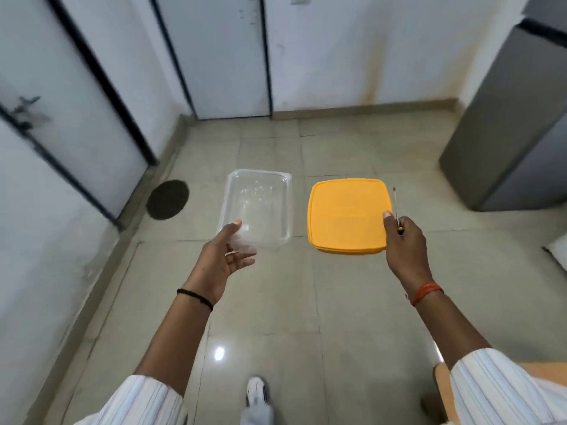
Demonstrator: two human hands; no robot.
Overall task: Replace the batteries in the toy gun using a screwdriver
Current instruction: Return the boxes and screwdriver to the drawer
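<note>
Our left hand grips a light, flexible clear tray; right hand pinches a thin, stiff screwdriver plus yellow lid, fingers curled

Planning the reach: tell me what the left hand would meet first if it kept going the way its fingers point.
Nothing new: the left hand already holds the clear plastic container by its near corner. Beyond that, only floor tiles lie ahead, though depth is hard to judge.
</note>
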